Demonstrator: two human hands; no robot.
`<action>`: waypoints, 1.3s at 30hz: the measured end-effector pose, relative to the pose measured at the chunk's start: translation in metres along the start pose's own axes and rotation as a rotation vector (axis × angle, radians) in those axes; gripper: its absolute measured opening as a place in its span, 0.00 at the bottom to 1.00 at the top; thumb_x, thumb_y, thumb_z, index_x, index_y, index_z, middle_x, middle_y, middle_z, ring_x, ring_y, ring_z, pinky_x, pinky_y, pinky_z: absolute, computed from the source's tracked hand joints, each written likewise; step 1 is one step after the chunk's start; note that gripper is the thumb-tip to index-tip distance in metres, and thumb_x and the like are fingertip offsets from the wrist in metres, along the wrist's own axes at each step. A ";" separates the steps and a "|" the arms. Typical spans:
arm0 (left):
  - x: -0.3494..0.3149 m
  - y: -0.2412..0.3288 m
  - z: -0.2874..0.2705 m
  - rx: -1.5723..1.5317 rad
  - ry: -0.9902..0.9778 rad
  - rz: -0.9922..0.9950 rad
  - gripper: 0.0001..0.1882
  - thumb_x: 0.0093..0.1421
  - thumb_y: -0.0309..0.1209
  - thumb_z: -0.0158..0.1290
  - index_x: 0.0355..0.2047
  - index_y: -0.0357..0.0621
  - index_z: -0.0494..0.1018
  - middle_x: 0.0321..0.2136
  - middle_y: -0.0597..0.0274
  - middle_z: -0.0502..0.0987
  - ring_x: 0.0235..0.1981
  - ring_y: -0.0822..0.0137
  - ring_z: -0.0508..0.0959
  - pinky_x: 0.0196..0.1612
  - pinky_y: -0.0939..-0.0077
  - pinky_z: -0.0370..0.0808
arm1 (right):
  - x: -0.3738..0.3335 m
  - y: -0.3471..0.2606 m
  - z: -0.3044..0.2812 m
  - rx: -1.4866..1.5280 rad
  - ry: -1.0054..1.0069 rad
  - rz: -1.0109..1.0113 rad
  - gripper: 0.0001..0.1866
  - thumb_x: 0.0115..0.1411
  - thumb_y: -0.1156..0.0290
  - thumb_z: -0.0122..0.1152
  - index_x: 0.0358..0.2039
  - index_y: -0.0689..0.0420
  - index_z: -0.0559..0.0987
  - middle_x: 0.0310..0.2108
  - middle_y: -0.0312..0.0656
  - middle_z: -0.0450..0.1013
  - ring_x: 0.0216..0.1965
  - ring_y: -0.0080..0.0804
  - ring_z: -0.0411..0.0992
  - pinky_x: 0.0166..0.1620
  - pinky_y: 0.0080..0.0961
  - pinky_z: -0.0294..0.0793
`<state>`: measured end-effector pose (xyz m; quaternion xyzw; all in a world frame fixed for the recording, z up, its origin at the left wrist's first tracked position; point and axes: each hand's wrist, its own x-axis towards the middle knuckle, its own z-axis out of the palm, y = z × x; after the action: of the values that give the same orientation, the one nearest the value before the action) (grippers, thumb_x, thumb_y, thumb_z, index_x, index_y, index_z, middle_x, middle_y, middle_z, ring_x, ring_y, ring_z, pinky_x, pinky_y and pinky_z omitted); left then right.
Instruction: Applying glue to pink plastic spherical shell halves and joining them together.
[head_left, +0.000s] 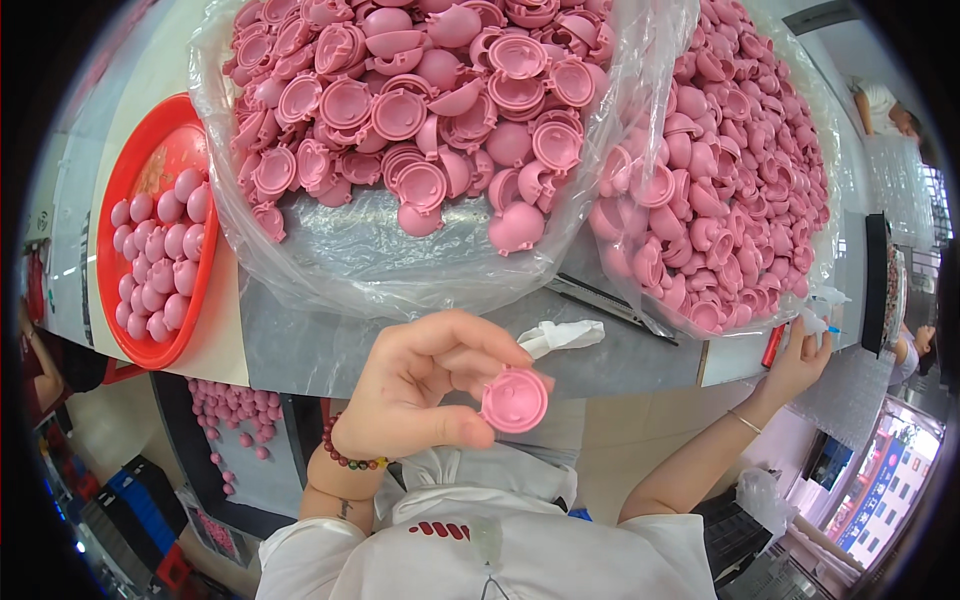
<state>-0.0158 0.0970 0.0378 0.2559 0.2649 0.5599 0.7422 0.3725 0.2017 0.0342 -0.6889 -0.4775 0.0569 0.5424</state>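
Observation:
My left hand pinches a round pink plastic half shell between thumb and fingers, its hollow inner side showing. The shell has a small tab on its rim. Far to the right, my right hand is stretched out at the table edge, its fingers closed around a small translucent bottle with a blue tip; the fingers partly hide it. Beyond my left hand lies a big clear plastic bag full of loose pink half shells. A crumpled white tissue rests just past the held shell.
A second clear bag of pink half shells stands at the right. On the left, a red basin holds closed pink balls. A box cutter lies between the bags and me. Below left, a dark-edged tray holds more pink pieces.

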 end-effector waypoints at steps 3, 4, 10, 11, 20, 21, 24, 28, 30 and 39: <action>0.002 -0.001 0.001 0.168 0.009 0.056 0.25 0.38 0.25 0.62 0.37 0.30 0.65 0.33 0.48 0.73 0.34 0.65 0.75 0.38 0.75 0.73 | -0.006 -0.009 0.002 -0.042 0.186 -0.151 0.21 0.51 0.78 0.53 0.45 0.68 0.61 0.43 0.49 0.65 0.41 0.31 0.66 0.43 0.23 0.66; 0.003 -0.001 0.001 0.272 -0.026 0.089 0.23 0.39 0.19 0.60 0.38 0.31 0.67 0.33 0.55 0.74 0.35 0.69 0.75 0.38 0.77 0.72 | -0.008 -0.014 0.002 -0.039 0.291 -0.200 0.18 0.51 0.78 0.52 0.43 0.68 0.63 0.43 0.48 0.64 0.40 0.30 0.66 0.43 0.23 0.65; 0.004 -0.001 0.001 0.272 -0.018 0.087 0.24 0.38 0.20 0.61 0.39 0.31 0.67 0.34 0.54 0.74 0.36 0.68 0.75 0.38 0.77 0.73 | -0.048 -0.062 0.014 -0.127 0.075 -0.511 0.11 0.49 0.81 0.52 0.36 0.66 0.70 0.37 0.41 0.68 0.37 0.27 0.65 0.42 0.21 0.64; 0.006 -0.001 0.004 0.270 -0.024 0.083 0.24 0.38 0.20 0.61 0.39 0.31 0.67 0.34 0.54 0.74 0.36 0.68 0.75 0.38 0.77 0.73 | -0.053 -0.073 0.020 -0.133 -0.075 -0.586 0.11 0.48 0.81 0.53 0.34 0.65 0.71 0.35 0.41 0.69 0.36 0.28 0.66 0.42 0.21 0.64; 0.005 -0.001 0.005 0.113 0.030 0.088 0.25 0.34 0.21 0.64 0.33 0.32 0.64 0.31 0.38 0.73 0.37 0.58 0.75 0.40 0.72 0.71 | -0.076 -0.116 0.066 -0.214 -0.585 -0.688 0.12 0.41 0.81 0.57 0.30 0.61 0.74 0.32 0.42 0.70 0.34 0.33 0.66 0.39 0.23 0.63; 0.005 0.000 0.005 0.107 0.033 0.077 0.25 0.34 0.21 0.64 0.33 0.32 0.64 0.31 0.38 0.73 0.37 0.57 0.75 0.40 0.72 0.71 | -0.077 -0.116 0.068 -0.228 -0.564 -0.685 0.11 0.41 0.81 0.57 0.30 0.61 0.75 0.31 0.42 0.70 0.34 0.33 0.66 0.39 0.23 0.63; 0.004 0.000 0.004 0.080 0.035 0.060 0.25 0.35 0.21 0.63 0.33 0.32 0.64 0.31 0.38 0.72 0.37 0.57 0.75 0.40 0.73 0.72 | -0.078 -0.115 0.073 -0.235 -0.529 -0.662 0.10 0.41 0.81 0.57 0.28 0.61 0.75 0.30 0.41 0.69 0.32 0.33 0.66 0.38 0.23 0.63; 0.003 0.000 0.003 -0.080 0.046 0.065 0.26 0.39 0.26 0.63 0.37 0.33 0.62 0.32 0.39 0.72 0.30 0.63 0.76 0.32 0.80 0.74 | -0.075 -0.117 0.074 -0.300 -0.560 -0.644 0.08 0.42 0.81 0.57 0.27 0.61 0.75 0.29 0.41 0.69 0.31 0.33 0.66 0.38 0.23 0.63; 0.002 -0.003 -0.007 -0.179 0.021 0.134 0.27 0.40 0.26 0.62 0.39 0.33 0.62 0.34 0.41 0.72 0.29 0.65 0.76 0.31 0.79 0.74 | -0.076 -0.117 0.074 -0.295 -0.561 -0.597 0.09 0.43 0.81 0.57 0.28 0.61 0.74 0.29 0.41 0.69 0.31 0.33 0.66 0.39 0.23 0.63; 0.004 -0.006 -0.009 -0.122 0.004 0.220 0.27 0.42 0.26 0.60 0.42 0.34 0.62 0.37 0.48 0.71 0.34 0.63 0.75 0.36 0.74 0.73 | -0.063 -0.126 0.080 -0.319 -0.495 -0.726 0.18 0.43 0.79 0.59 0.38 0.60 0.72 0.36 0.42 0.68 0.38 0.34 0.65 0.43 0.26 0.63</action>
<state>-0.0171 0.0998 0.0267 0.2365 0.2022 0.6536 0.6899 0.2162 0.2058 0.0748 -0.5177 -0.8055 -0.0482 0.2843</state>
